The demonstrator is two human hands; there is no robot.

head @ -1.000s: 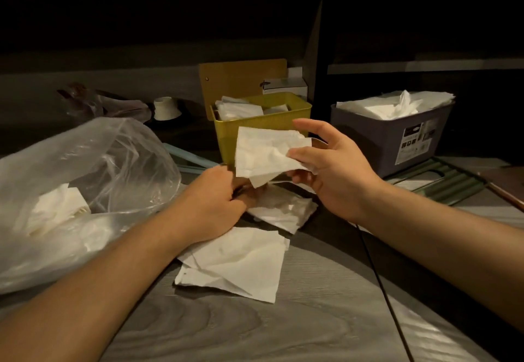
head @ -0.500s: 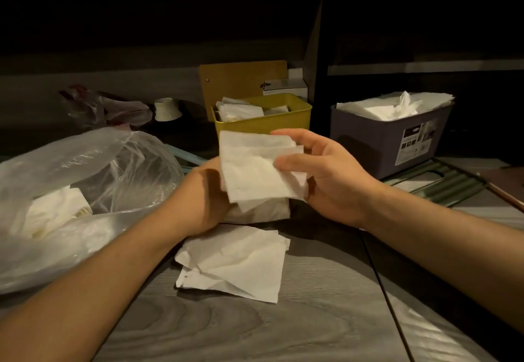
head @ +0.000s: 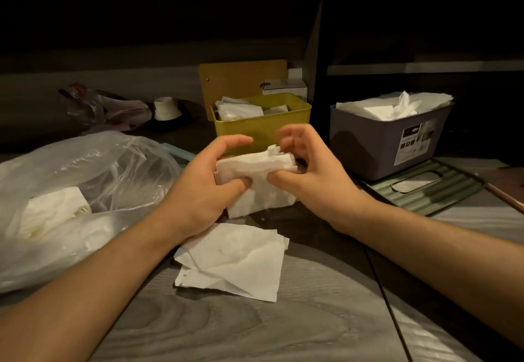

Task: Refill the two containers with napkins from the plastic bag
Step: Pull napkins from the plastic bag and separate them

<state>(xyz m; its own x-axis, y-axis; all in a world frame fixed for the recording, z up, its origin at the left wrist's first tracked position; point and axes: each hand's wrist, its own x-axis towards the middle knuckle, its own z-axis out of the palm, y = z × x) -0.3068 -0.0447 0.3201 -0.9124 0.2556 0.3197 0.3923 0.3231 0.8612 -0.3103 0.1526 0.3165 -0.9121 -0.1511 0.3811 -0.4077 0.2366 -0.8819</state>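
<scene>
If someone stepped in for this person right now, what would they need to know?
Left hand and right hand both grip a small stack of napkins in front of the yellow box.
More loose napkins lie on the table; the bag on the left still holds some.
Done: the grey box looks full to the brim; the yellow box is partly filled.
Left: put the held stack and the rest into the yellow box.

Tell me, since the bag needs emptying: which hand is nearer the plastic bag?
Left. The left hand sits just beside the bag; the right hand is farther, across the held napkins.
</scene>
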